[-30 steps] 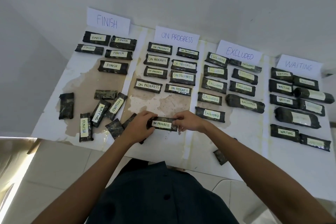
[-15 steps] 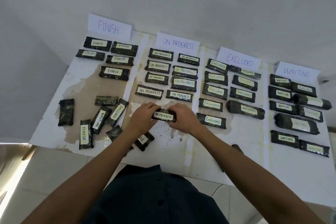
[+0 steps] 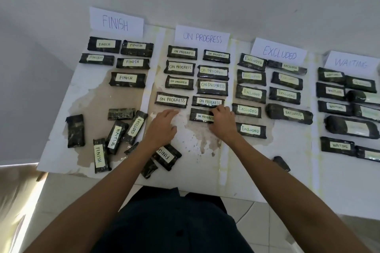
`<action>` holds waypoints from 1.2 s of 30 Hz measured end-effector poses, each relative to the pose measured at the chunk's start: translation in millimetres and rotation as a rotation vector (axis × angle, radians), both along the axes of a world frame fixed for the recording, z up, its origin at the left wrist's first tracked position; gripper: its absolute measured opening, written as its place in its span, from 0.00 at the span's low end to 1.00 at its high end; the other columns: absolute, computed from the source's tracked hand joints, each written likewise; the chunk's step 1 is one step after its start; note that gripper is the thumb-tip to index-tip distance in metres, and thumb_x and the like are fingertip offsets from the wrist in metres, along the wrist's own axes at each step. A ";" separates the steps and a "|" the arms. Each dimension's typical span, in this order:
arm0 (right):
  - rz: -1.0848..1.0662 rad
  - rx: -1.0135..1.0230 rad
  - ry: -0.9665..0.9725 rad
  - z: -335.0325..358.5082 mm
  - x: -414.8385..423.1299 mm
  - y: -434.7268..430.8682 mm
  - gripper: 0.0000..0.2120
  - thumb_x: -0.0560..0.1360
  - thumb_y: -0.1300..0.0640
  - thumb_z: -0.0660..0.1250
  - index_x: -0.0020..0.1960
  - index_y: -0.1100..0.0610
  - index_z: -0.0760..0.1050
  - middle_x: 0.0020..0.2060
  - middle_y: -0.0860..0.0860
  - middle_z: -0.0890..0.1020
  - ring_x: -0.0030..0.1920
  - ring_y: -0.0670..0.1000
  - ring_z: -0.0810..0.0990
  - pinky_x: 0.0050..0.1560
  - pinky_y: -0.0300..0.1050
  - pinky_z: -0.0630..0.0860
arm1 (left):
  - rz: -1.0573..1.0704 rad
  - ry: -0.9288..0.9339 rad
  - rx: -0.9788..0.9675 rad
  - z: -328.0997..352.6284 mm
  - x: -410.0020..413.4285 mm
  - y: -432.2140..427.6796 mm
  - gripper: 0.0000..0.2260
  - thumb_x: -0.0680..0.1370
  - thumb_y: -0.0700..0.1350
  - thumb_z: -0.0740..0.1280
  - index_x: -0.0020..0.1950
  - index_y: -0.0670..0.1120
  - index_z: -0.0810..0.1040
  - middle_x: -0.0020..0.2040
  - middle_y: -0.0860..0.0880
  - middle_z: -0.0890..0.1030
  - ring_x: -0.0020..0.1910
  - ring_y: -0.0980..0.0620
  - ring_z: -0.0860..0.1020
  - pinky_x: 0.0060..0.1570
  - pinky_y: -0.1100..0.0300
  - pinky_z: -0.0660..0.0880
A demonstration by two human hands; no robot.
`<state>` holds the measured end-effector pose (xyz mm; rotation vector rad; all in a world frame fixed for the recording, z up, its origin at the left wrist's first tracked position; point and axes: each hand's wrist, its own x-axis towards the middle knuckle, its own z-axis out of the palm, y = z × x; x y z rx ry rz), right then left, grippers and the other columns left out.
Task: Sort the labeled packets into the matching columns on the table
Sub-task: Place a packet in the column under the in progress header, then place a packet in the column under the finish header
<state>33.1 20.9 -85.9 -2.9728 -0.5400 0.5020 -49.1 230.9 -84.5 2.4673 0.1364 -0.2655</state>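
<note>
packet (image 3: pixel 200 116) end hidden under right hand (image 3: pixel 223 123), WAITING packets (image 3: pixel 365 97) cropped at right edge

unsorted packets (image 3: pixel 115 136) left of r hand (image 3: pixel 223 123).

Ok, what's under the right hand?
The right hand holds an ON PROGRESS packet; the packet's right end and the label's last letters are covered.

Left hand (image 3: pixel 162 127) flat, right (image 3: pixel 223 123) seemingly pinching.
</note>
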 end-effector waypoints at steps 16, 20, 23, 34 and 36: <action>0.373 0.176 0.363 6.2 -83.1 104.4 0.32 0.70 0.50 0.71 0.70 0.56 0.64 0.61 0.57 0.71 0.59 0.58 0.72 0.57 0.53 0.73 | 0.141 -0.016 0.004 7.4 -90.2 41.6 0.21 0.73 0.37 0.66 0.66 0.43 0.72 0.62 0.44 0.74 0.60 0.44 0.72 0.57 0.57 0.69; 0.462 0.079 0.318 0.3 -91.7 121.4 0.42 0.67 0.50 0.74 0.75 0.54 0.55 0.62 0.58 0.68 0.60 0.60 0.70 0.57 0.53 0.72 | 0.184 -0.005 -0.012 6.9 -101.6 45.5 0.24 0.72 0.36 0.67 0.67 0.44 0.71 0.61 0.44 0.75 0.57 0.45 0.73 0.56 0.59 0.67; 0.410 0.024 0.376 3.7 -86.8 127.2 0.42 0.64 0.52 0.77 0.71 0.55 0.58 0.62 0.58 0.66 0.61 0.60 0.69 0.57 0.53 0.73 | 0.205 0.005 -0.020 8.3 -104.4 46.9 0.23 0.73 0.37 0.67 0.67 0.44 0.71 0.62 0.44 0.74 0.57 0.45 0.73 0.57 0.57 0.69; -0.276 0.536 0.697 30.9 -58.5 113.0 0.14 0.71 0.62 0.69 0.54 0.55 0.68 0.48 0.53 0.76 0.48 0.54 0.78 0.42 0.48 0.79 | 0.253 0.040 -0.095 31.0 -88.4 42.9 0.25 0.74 0.45 0.68 0.70 0.45 0.67 0.66 0.46 0.70 0.64 0.46 0.69 0.61 0.51 0.70; -0.553 0.791 0.861 40.9 -53.7 113.3 0.12 0.73 0.65 0.67 0.55 0.59 0.70 0.50 0.56 0.78 0.49 0.56 0.80 0.45 0.49 0.81 | 0.259 0.034 -0.103 37.6 -82.7 40.9 0.29 0.72 0.50 0.71 0.70 0.45 0.66 0.66 0.47 0.70 0.64 0.48 0.69 0.61 0.53 0.69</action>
